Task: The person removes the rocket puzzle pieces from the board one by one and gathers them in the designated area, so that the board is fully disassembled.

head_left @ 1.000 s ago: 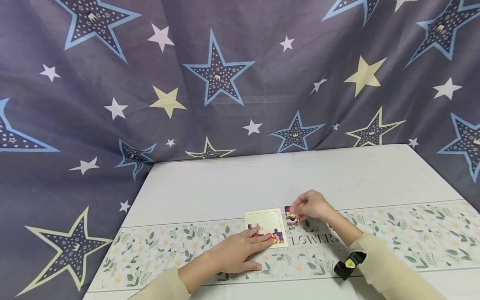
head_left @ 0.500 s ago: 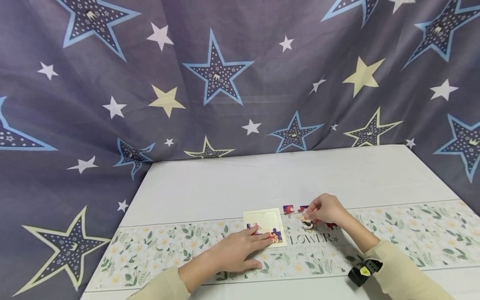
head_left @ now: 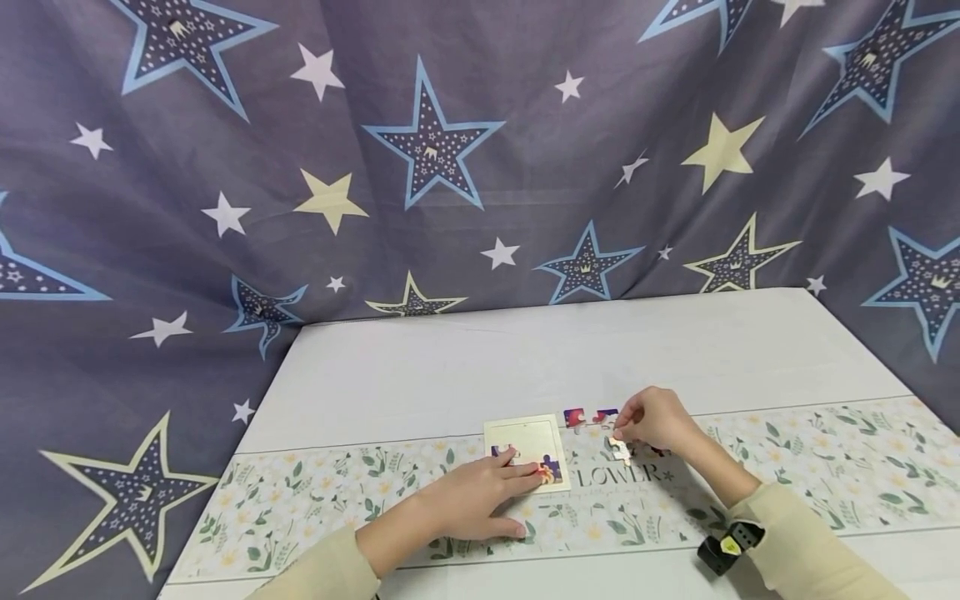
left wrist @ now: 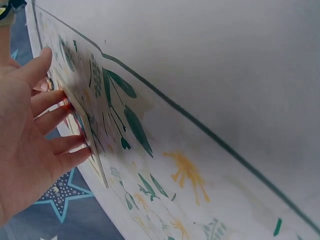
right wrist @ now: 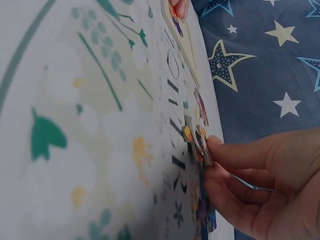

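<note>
A pale puzzle tray (head_left: 522, 429) with a raised border lies on the flowered tablecloth, several purple, red and yellow pieces (head_left: 552, 468) set along its near side. My left hand (head_left: 480, 500) rests on the tray, its fingers straight over those pieces; its fingertips meet the tray edge in the left wrist view. Right of the tray, my right hand (head_left: 657, 421) pinches a jigsaw piece (head_left: 620, 451) between thumb and fingers. The piece catches the light in the head view and stands tilted on edge in the right wrist view. Two loose pieces, one purple-red (head_left: 574, 417) and another (head_left: 606, 414), lie behind it.
More loose pieces (right wrist: 204, 212) lie under and beside my right hand, partly hidden. A white table (head_left: 465, 358) extends behind the flowered strip. A star-patterned curtain (head_left: 465, 250) hangs at the back and sides. A black band device (head_left: 723, 550) sits on my right wrist.
My right hand has moved right with the pinched piece, away from the tray, uncovering a loose purple-red piece. The pinched piece now shines more. My left hand has stayed on the tray.
</note>
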